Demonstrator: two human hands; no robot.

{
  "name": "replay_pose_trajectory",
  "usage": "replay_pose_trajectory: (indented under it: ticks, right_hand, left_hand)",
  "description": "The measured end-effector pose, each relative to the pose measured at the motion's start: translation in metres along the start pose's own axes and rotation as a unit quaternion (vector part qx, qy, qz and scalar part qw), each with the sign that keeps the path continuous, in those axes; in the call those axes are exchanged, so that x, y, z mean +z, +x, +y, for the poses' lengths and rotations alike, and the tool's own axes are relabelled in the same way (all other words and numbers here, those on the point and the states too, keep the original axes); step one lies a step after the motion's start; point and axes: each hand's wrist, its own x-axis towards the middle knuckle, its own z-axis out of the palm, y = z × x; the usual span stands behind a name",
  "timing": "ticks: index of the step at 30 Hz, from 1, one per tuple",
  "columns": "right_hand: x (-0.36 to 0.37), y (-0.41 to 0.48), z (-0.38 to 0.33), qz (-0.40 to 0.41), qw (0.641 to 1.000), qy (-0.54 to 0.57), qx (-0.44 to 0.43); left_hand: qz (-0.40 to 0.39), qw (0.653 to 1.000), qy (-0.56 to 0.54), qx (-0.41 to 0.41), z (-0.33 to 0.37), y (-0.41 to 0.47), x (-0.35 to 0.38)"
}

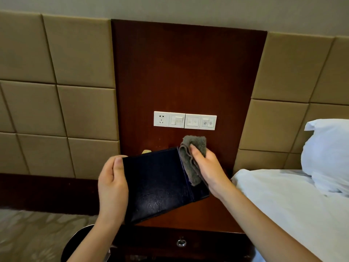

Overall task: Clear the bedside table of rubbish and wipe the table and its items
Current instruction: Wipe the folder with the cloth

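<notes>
Dark box [156, 184] was grasped by left grip [113, 184], grey cloth [187, 167] by right grip [209, 171]; slip judged likely under sideways wiping.

**Box being held above the table, cloth being pressed to its side**

A dark, leather-look box [156, 184] is being held tilted above the bedside table [207, 214]. It is being gripped at its left edge by the left hand [111, 186], with the thumb on the near face. A grey cloth [188, 167] is being pressed against the box's right side by the right hand [209, 171], whose fingers are being curled over the bunched fabric. Behind, a white switch panel [185, 121] is being shown on a dark wood panel [188, 72], flanked by tan padded panels [56, 72]. A white sheet [283, 205] and pillow [328, 154] are being seen at the right, a drawer knob [181, 242] below, and carpet [28, 233] at the lower left.
</notes>
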Motion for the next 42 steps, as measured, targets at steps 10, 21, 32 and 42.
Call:
replay_pose_trajectory:
  ticks: [10, 21, 32, 42]
  right_hand:
    - [-0.021, -0.035, 0.029, -0.081, 0.993, 0.066, 0.062]
    - [-0.019, -0.023, 0.016, -0.015, 0.958, -0.278, -0.077]
    - [-0.001, -0.001, -0.003, -0.076, 0.996, 0.027, 0.029]
    - [0.01, -0.015, 0.021, -0.075, 0.991, 0.087, 0.075]
  left_hand:
    - [0.035, 0.998, -0.014, -0.041, -0.003, 0.008, -0.005]
    - [0.001, 0.999, 0.031, 0.012, -0.008, 0.008, -0.01]
    - [-0.032, 0.999, 0.036, 0.015, -0.006, 0.018, -0.004]
    - [0.069, 0.987, -0.043, -0.139, -0.009, 0.023, -0.009]
